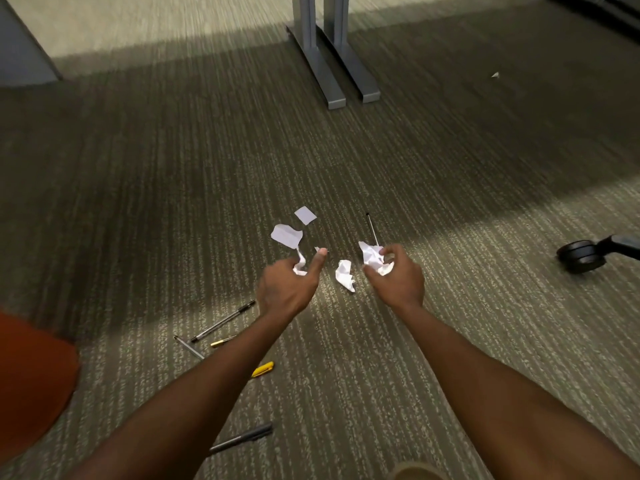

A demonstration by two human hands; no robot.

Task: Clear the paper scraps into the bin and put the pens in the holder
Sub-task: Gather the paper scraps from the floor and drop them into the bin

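Observation:
White paper scraps lie on the carpet in front of me. My right hand (398, 275) grips a crumpled scrap (372, 256). My left hand (289, 285) holds a thin twisted scrap (300, 263). Between the hands lies another crumpled scrap (345, 274). Further off lie a torn piece (286, 234) and a small square piece (305, 215). A thin black pen (372, 228) lies just beyond my right hand. Near my left forearm lie a clear pen (223, 321), a grey pen (188, 347), a yellow-tipped pen (221, 341), a yellow marker (262, 369) and a dark pen (242, 437).
Grey metal desk legs (329, 64) stand ahead on the carpet. A black chair caster (583, 256) sits at the right. A tiny scrap (495, 75) lies far right. An orange-clad knee (31, 382) fills the lower left. No bin or holder is in view.

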